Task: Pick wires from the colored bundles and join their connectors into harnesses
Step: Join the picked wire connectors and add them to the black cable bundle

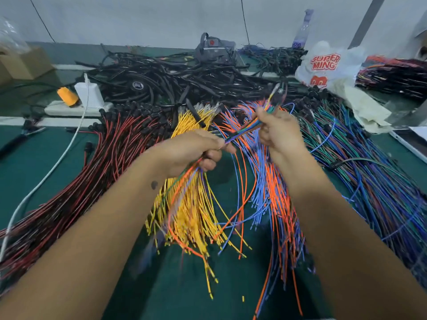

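A: How far along is the person?

B: Mid-harness. The left hand [191,153] grips a mixed wire set [245,131]; the right hand [277,131], at two o'clock from it, pinches the set's upper end.

A: Connectors joined?

B: Too blurred to tell. Yellow [191,213], orange-blue [275,190] and red-black [92,172] bundles below remain large.

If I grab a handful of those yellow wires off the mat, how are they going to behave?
The yellow wires are thin and already fan out in curves, so they'd likely droop and splay. They look light. Their loose ends overlap the orange and blue wires, so some may snag.
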The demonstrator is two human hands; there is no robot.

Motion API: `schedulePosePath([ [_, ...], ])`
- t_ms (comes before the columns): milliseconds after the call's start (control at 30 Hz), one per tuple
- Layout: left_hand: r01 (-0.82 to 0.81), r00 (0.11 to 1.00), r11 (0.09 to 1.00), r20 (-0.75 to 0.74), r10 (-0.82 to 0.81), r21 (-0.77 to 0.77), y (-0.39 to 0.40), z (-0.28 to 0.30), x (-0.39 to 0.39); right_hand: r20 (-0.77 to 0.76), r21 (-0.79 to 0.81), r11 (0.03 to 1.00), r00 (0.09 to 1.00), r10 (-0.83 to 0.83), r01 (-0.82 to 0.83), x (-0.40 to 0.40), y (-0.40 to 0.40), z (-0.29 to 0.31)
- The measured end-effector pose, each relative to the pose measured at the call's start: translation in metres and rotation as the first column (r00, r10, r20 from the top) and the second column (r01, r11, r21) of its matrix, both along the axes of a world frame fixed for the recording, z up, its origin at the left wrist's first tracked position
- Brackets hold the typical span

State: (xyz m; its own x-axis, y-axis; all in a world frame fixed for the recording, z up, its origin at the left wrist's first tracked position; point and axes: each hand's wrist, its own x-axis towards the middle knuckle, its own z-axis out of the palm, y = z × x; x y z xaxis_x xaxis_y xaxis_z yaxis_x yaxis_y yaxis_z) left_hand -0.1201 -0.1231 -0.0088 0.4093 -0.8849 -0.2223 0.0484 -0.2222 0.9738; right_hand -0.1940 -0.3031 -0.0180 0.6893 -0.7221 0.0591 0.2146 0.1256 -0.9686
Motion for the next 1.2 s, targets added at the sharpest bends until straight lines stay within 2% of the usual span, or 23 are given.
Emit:
schedulePosePath([
  [133,0.083,0.973,0.983,0.2,-0.115,0.163,0.03,0.013,0.01,0.007,0.078,0.978,0.981,-0.194,0.193,-0.022,-0.044,0.008],
  [167,0.062,0.952,0.981,0.283,-0.113,0.185,0.034,0.015,0.011,0.002,0.07,0.976,0.979,-0.205,0.204,-0.027,-0.051,0.008],
  [200,0.012,0.894,0.975,0.434,-0.111,0.223,0.036,0.016,0.011,0.012,0.063,0.976,0.978,-0.21,0.209,-0.029,-0.054,0.009],
  [233,-0.079,0.745,0.96,0.656,-0.123,0.269,0.035,0.015,0.013,0.052,0.07,0.974,0.974,-0.219,0.215,-0.029,-0.053,0.011],
  [267,-0.206,0.484,0.936,0.861,-0.156,0.286,0.031,0.012,0.016,0.124,0.099,0.971,0.966,-0.228,0.217,-0.028,-0.048,0.014],
  [300,-0.354,0.197,0.907,0.966,-0.166,0.228,0.026,0.007,0.018,0.209,0.156,0.966,0.949,-0.237,0.207,-0.025,-0.043,0.017],
  [333,-0.459,0.014,0.882,0.994,-0.11,0.104,0.021,0.001,0.019,0.293,0.242,0.953,0.923,-0.251,0.182,-0.023,-0.037,0.02],
  [367,-0.517,-0.058,0.856,0.997,-0.041,0.005,0.015,-0.004,0.017,0.367,0.345,0.928,0.889,-0.273,0.142,-0.021,-0.032,0.021],
  [400,-0.537,-0.051,0.842,0.999,0.014,-0.039,0.01,-0.012,0.014,0.422,0.438,0.894,0.856,-0.299,0.096,-0.018,-0.027,0.021],
  [467,-0.517,0.042,0.855,0.997,0.063,-0.032,-0.002,-0.037,0.008,0.448,0.55,0.834,0.833,-0.323,0.027,-0.013,-0.015,0.012],
  [567,-0.449,0.092,0.893,0.994,0.063,-0.015,-0.01,-0.068,0.001,0.334,0.586,0.809,0.924,-0.185,-0.05,-0.002,0.011,-0.014],
  [600,-0.432,0.104,0.901,0.991,0.09,-0.037,-0.01,-0.072,0.002,0.27,0.555,0.828,0.96,-0.08,-0.087,0.002,0.021,-0.025],
  [667,-0.394,0.103,0.918,0.99,0.1,-0.051,-0.01,-0.074,0.004,0.113,0.394,0.898,0.98,0.164,-0.195,0.007,0.043,-0.042],
  [733,-0.352,0.095,0.935,0.991,0.092,-0.053,-0.008,-0.074,0.003,-0.031,0.178,0.951,0.965,0.261,-0.252,0.012,0.06,-0.053],
  [800,-0.325,0.089,0.943,0.99,0.106,-0.072,-0.006,-0.073,0.002,-0.063,0.059,0.973,0.972,0.226,-0.223,0.016,0.068,-0.057],
  [933,-0.295,0.075,0.953,0.993,0.093,-0.067,-0.007,-0.073,0.004,-0.022,-0.033,0.989,0.99,0.14,-0.141,0.014,0.065,-0.057],
  [967,-0.319,0.094,0.946,0.991,0.095,-0.061,-0.006,-0.073,0.006,-0.015,-0.03,0.994,0.994,0.109,-0.109,0.012,0.062,-0.057],
  [1067,-0.38,0.242,0.923,0.956,0.168,-0.066,0.002,-0.075,0.012,0.021,0.042,0.999,0.999,-0.028,0.027,0.009,0.049,-0.055],
  [1100,-0.377,0.243,0.923,0.954,0.178,-0.076,0.004,-0.076,0.013,0.041,0.078,0.996,0.998,-0.053,0.049,0.008,0.047,-0.054],
  [1200,-0.38,0.153,0.917,0.97,0.188,-0.118,0.008,-0.074,0.011,0.05,0.158,0.987,0.998,-0.027,0.019,0.007,0.047,-0.055],
])
